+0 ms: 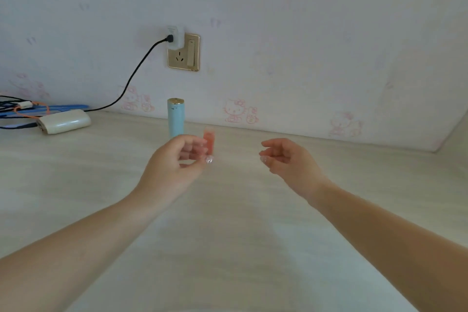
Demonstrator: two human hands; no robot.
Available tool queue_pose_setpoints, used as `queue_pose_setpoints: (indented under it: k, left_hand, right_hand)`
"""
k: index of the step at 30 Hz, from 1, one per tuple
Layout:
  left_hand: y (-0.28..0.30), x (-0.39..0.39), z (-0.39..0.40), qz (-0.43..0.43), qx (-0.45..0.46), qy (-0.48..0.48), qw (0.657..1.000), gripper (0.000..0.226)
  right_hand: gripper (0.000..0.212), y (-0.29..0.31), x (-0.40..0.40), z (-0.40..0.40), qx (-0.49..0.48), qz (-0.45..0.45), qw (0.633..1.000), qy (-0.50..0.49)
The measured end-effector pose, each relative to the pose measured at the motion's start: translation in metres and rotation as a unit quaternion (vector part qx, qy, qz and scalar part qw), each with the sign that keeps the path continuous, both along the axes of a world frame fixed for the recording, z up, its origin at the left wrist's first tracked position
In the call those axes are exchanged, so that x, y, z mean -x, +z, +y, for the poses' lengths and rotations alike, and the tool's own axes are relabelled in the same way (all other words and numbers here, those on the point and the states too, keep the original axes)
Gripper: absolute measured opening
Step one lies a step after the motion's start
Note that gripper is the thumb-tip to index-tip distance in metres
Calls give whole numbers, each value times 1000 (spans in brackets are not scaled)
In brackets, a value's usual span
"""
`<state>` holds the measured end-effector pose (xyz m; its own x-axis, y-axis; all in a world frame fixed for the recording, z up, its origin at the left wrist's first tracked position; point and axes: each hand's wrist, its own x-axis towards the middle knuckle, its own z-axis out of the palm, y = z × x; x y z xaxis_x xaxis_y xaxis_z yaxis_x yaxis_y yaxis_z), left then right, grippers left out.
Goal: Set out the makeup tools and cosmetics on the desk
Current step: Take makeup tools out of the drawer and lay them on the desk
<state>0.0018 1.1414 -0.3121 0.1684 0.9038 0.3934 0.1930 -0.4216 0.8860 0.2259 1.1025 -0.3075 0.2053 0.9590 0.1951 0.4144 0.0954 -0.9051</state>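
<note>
Where left hand (177, 159) fingers (196, 148) curl, orange tube (209, 141) partly hidden.

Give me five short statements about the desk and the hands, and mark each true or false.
1. The light blue tube stands upright on the desk. True.
2. The left hand holds nothing. False: its fingers are at a small orange-pink cosmetic.
3. The right hand holds nothing. True.
4. The charger lies on the desk. False: it is plugged into the wall socket.
5. The white box sits at the desk's right. False: left.
</note>
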Motion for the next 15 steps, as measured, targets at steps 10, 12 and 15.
queue_pose_setpoints:
  k: [10, 12, 15]
  left_hand:
    - [23, -87, -118, 70, -18, -166, 984, 27]
    - [25, -106, -148, 71, -23, -199, 977, 26]
    - [16, -136, -199, 84, -15, -264, 961, 23]
  right_hand:
    - [31, 19, -73, -174, -1, -45, 999, -19]
    - [32, 20, -90, -206, 6, -55, 998, -24]
    - [32, 9, -118, -260, 38, -80, 995, -44]
